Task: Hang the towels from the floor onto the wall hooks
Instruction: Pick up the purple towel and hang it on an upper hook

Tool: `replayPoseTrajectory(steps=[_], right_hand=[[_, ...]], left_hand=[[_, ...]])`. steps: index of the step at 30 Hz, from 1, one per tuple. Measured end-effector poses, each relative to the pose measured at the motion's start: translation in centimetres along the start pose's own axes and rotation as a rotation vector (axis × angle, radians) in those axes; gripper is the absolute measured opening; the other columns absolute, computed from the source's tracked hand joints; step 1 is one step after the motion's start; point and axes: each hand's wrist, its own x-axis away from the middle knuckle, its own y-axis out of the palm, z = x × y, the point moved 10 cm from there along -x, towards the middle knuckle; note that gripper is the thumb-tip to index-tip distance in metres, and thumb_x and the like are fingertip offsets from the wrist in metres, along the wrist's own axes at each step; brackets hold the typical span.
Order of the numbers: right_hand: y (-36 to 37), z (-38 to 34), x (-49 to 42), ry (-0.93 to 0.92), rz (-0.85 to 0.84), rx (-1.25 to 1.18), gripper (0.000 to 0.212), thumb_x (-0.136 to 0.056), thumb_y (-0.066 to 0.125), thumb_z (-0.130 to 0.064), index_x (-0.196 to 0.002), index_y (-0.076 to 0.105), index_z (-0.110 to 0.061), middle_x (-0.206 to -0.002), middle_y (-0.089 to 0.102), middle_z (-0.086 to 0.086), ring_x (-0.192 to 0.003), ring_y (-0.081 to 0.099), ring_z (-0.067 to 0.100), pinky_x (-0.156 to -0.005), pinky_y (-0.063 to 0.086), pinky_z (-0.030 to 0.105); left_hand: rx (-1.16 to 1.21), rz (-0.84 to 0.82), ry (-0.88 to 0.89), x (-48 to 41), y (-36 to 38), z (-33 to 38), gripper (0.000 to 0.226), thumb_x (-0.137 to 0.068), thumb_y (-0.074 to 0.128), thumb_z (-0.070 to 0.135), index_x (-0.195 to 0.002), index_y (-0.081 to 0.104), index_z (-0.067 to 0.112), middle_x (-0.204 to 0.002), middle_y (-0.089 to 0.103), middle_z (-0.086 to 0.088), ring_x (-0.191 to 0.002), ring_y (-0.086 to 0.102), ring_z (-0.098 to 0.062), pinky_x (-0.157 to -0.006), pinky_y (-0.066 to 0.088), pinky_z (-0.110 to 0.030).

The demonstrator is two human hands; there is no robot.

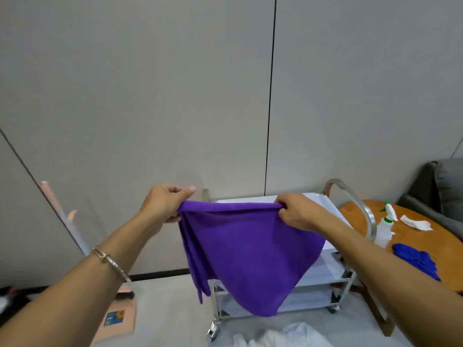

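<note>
Grey wall panels stand behind the steel cart (325,282). Left of the cart, the pink dustpan (126,328) has a blue label, too blurred to read. Your left hand (162,204) and right hand (298,212) pinch the purple towel (250,254) by its top edge, in front of the cart.

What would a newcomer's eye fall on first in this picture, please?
The purple towel at centre stands out, held up by its top edge between the left hand and right hand before a grey wall. Behind it stands a steel cart. To the right, a wooden table bears a spray bottle and a blue cloth.
</note>
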Motion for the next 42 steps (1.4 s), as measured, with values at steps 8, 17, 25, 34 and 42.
replayPoseTrajectory(steps=[8, 17, 25, 34, 42], right_hand=[[1.0, -13.1, -2.8, -0.162, 0.107, -0.012, 0.022, -0.094, 0.043, -0.017, -0.102, 0.064, -0.018, -0.107, 0.067, 0.005, -0.098, 0.059, 0.025, -0.078, 0.046, 0.031], [4.8, -28.2, -5.9, -0.282, 0.015, 0.066, 0.034, -0.087, 0.059, -0.05, -0.096, 0.065, -0.019, -0.093, 0.057, -0.003, -0.088, 0.054, 0.017, -0.07, 0.04, 0.028], [11.1, -37.8, -7.1, -0.377, -0.194, 0.177, 0.041, -0.079, 0.07, -0.05, -0.098, 0.068, -0.014, -0.091, 0.064, 0.004, -0.087, 0.059, 0.022, -0.074, 0.047, 0.032], [16.7, -45.4, -11.8, -0.45, -0.137, 0.354, 0.024, -0.089, 0.058, -0.034, -0.096, 0.069, -0.014, -0.101, 0.067, 0.013, -0.095, 0.06, 0.03, -0.07, 0.041, 0.028], [25.2, -54.4, -18.1, -0.26, -0.514, -0.302, 0.023, -0.1, 0.033, -0.014, -0.087, 0.049, -0.007, -0.067, 0.065, 0.015, -0.043, 0.062, 0.021, -0.039, 0.052, 0.026]], left_hand=[[0.06, 0.038, -0.153, -0.3, -12.4, -6.8, 0.026, -0.08, 0.074, 0.029, -0.069, 0.054, 0.016, -0.054, 0.038, -0.001, -0.048, 0.036, -0.011, -0.044, 0.048, -0.019], [0.168, -0.029, -0.18, -0.3, -24.6, -13.9, 0.037, -0.067, 0.083, 0.013, -0.095, 0.059, 0.009, -0.072, 0.053, -0.004, -0.064, 0.053, -0.013, -0.068, 0.054, -0.027], [-0.436, 0.178, -0.119, -0.7, -37.0, -18.4, 0.029, -0.08, 0.072, 0.038, -0.074, 0.066, 0.01, -0.074, 0.064, -0.01, -0.073, 0.061, -0.029, -0.07, 0.052, -0.035], [-0.678, 0.21, -0.063, -0.3, -42.0, -20.7, 0.05, -0.088, 0.06, 0.043, -0.053, 0.044, 0.011, -0.055, 0.047, -0.005, -0.054, 0.045, -0.021, -0.049, 0.029, -0.029], [-0.608, -0.459, -0.418, -0.6, -39.0, -25.8, 0.038, -0.085, 0.054, 0.059, -0.09, 0.069, 0.024, -0.091, 0.067, 0.014, -0.09, 0.061, -0.007, -0.084, 0.045, -0.026]])
